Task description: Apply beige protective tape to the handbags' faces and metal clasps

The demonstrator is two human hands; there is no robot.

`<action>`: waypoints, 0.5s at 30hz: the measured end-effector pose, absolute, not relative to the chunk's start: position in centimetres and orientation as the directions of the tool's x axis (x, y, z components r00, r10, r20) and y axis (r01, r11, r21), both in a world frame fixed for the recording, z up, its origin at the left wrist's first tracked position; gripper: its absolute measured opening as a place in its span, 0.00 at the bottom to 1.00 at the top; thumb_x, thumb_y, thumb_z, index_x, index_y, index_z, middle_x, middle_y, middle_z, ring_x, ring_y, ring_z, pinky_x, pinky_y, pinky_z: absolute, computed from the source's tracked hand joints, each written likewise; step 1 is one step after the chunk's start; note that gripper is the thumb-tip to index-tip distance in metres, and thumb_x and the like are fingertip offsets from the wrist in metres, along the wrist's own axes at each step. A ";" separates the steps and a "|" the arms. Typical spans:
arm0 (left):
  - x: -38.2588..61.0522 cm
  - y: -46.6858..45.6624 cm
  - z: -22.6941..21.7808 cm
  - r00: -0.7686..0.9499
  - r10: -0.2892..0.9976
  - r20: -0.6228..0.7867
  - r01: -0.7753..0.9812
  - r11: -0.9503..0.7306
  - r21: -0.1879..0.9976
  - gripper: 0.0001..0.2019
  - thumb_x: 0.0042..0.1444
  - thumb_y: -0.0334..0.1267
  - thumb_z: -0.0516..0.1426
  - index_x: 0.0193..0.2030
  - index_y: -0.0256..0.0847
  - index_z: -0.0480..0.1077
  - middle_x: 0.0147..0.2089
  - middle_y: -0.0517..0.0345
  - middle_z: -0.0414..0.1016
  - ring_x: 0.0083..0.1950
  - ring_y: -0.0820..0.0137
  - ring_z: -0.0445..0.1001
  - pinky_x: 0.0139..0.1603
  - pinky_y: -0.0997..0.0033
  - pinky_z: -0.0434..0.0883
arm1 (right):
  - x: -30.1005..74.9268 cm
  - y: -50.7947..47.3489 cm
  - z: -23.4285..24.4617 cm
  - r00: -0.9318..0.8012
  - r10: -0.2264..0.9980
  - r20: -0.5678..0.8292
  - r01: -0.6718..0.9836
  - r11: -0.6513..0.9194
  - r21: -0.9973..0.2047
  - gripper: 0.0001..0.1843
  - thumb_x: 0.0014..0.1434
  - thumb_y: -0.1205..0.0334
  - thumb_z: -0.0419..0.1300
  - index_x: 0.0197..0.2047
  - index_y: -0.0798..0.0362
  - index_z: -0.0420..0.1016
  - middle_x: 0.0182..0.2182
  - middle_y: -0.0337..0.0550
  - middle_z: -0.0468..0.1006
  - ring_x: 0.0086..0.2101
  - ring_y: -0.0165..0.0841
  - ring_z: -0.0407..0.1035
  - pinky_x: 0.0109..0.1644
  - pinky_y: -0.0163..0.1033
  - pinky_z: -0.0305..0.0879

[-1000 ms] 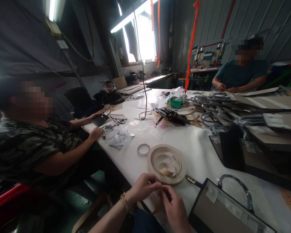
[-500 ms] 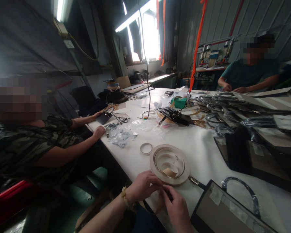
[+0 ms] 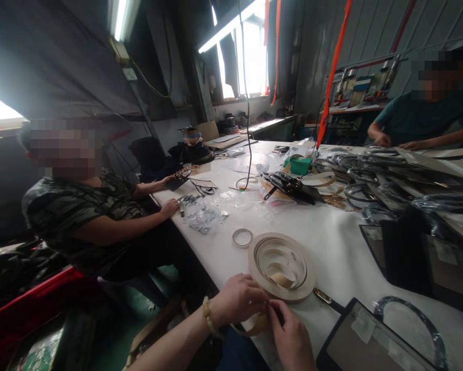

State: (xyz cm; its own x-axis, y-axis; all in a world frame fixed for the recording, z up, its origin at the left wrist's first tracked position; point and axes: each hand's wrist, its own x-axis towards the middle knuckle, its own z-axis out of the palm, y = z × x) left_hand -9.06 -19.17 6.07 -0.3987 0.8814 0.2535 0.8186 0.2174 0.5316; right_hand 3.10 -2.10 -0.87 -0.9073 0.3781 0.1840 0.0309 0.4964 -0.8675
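Note:
My left hand [image 3: 239,300], with a beaded bracelet at the wrist, and my right hand [image 3: 291,342] are close together at the near table edge. Both pinch a curved beige strip [image 3: 252,325], whose end is partly hidden by my fingers. Just beyond my left hand lies a wide coil of beige strip [image 3: 281,267], wound in loose rings. A small beige ring [image 3: 242,237] sits farther up the table. Near my right hand are a metal clasp on a dark strap [image 3: 324,296] and a black-framed panel [image 3: 355,340].
The long white table [image 3: 343,252] holds plastic bags, hardware, dark bag handles [image 3: 381,175] and stacked panels. A co-worker in a camouflage shirt [image 3: 88,216] sits along the left side. Another in a teal shirt [image 3: 420,121] sits at the far right.
The whole scene has shifted right and slightly down in view as my head turned. My hands remain together on the beige strip, with no clear change in hold.

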 end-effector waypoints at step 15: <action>-8.3 -19.2 4.4 -0.230 0.914 0.335 0.970 0.188 0.153 0.11 0.75 0.48 0.56 0.45 0.47 0.76 0.38 0.59 0.81 0.41 0.69 0.72 0.45 0.63 0.64 | 2.0 -1.1 -0.1 -0.884 0.468 -0.007 0.170 0.307 -0.937 0.35 0.52 0.21 0.61 0.32 0.46 0.86 0.27 0.52 0.88 0.26 0.47 0.82 0.30 0.43 0.78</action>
